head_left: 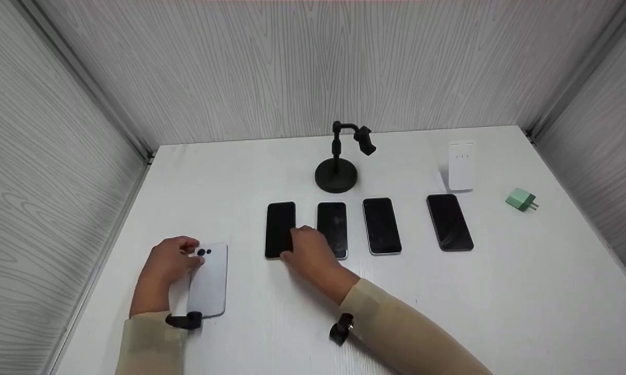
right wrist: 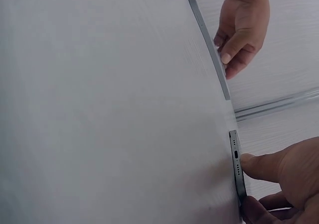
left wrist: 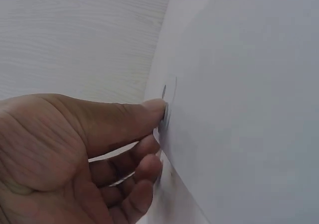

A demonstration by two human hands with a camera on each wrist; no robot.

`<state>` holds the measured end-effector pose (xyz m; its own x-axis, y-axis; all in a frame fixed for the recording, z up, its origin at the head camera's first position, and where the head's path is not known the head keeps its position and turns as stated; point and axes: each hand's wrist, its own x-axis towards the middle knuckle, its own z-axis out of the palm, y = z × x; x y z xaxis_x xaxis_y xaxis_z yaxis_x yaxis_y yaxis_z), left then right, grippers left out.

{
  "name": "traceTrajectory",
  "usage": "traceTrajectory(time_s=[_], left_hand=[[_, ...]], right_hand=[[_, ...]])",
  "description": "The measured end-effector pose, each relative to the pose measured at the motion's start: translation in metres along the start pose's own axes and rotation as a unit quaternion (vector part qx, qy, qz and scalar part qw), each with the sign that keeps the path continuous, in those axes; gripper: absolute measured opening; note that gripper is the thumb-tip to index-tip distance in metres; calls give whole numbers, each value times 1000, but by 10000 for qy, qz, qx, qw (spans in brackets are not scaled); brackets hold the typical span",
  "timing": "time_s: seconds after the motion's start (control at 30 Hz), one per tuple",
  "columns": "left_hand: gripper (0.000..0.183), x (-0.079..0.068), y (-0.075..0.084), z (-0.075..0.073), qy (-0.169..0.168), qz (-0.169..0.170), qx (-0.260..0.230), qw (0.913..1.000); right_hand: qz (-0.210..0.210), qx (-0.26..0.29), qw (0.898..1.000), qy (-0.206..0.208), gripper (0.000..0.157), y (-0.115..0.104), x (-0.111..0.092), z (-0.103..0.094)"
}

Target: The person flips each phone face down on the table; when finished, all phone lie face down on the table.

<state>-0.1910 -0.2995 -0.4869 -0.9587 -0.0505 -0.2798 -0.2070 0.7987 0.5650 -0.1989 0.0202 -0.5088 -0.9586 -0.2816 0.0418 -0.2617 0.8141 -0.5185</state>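
The face-down phone (head_left: 209, 286) had a silvery-white back with black lenses (head_left: 201, 252). Four phone screens (head_left: 280, 224) were black, the third phone (head_left: 382, 226) edged in silver. The stand (head_left: 336, 177) was black, the upright holder (head_left: 461, 172) white, the plug adapter (head_left: 519, 198) mint green. Beige sleeves (head_left: 151, 346) crossed a white desk (head_left: 448, 302); wavy grey grain streaked the pale walls (head_left: 292, 67). Both wrist cameras (head_left: 193, 320) were black.
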Motion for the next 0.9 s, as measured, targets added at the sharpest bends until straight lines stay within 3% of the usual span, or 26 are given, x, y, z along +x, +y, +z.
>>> traceTrajectory(time_s=[0.13, 0.23, 0.5, 0.7, 0.9], left_hand=[[63, 1, 17, 4, 212, 69, 601, 9979], [75, 4, 37, 10, 225, 353, 776, 9961], [102, 18, 86, 39, -404, 1141, 789, 9895], [103, 29, 101, 56, -815, 1683, 973, 9775], [99, 36, 103, 61, -1046, 1851, 1084, 9711]], right_hand=[[6, 105, 9999, -41, 55, 1, -1, 1], [6, 134, 9999, -32, 55, 2, 0, 1], [74, 227, 9997, 45, 50, 2, -1, 2], [-27, 244, 9996, 139, 44, 3, 0, 3], [0, 282, 9996, 75, 45, 3, -1, 2]])
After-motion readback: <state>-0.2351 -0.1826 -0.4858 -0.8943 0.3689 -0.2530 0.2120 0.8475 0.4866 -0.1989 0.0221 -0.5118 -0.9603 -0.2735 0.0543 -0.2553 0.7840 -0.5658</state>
